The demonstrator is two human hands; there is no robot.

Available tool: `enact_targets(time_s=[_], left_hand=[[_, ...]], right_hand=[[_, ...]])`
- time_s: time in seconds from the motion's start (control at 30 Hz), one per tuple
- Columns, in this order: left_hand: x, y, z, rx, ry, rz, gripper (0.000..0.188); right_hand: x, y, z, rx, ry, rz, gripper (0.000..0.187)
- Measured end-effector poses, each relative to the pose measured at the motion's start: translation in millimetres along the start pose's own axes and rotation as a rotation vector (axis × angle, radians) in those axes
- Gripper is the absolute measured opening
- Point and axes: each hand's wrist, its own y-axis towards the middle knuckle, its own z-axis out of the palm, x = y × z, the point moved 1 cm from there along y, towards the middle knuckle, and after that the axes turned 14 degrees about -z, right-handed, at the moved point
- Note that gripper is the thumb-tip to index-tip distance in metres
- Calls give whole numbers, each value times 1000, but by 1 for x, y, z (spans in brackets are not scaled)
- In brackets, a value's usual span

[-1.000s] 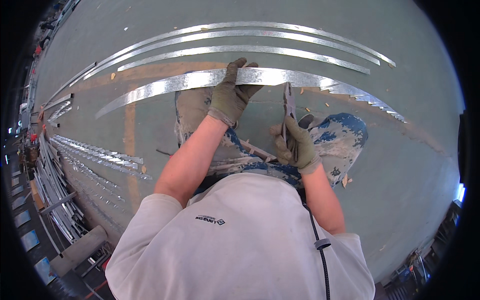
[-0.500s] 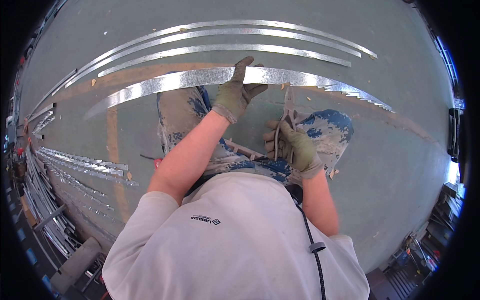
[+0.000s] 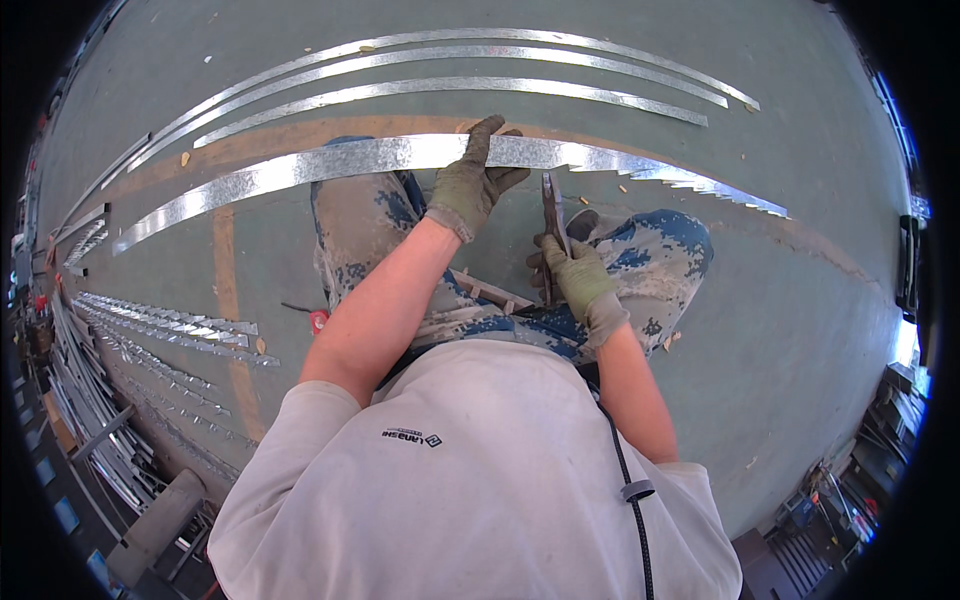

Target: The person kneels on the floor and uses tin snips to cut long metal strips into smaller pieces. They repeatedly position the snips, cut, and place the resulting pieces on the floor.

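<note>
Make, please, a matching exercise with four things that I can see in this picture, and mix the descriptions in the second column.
Things:
1. Left hand
2. Right hand
3. Shirt
4. Trousers

Descriptions:
A. Blue and tan, patterned
B. Holding a tool
C. Pale, with a small dark print on it
D. Holding a strip of shiny metal

Right pairs: 1-D; 2-B; 3-C; 4-A
</note>
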Motion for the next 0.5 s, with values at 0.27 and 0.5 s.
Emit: enact_targets(time_s=[0.27, 0.5], left_hand=[[-4, -5, 8, 106, 18, 22, 58], [-6, -8, 10, 92, 12, -4, 57]], right_hand=[[-2, 5, 3, -6, 7, -15, 39], [-6, -2, 4, -1, -16, -38, 41]])
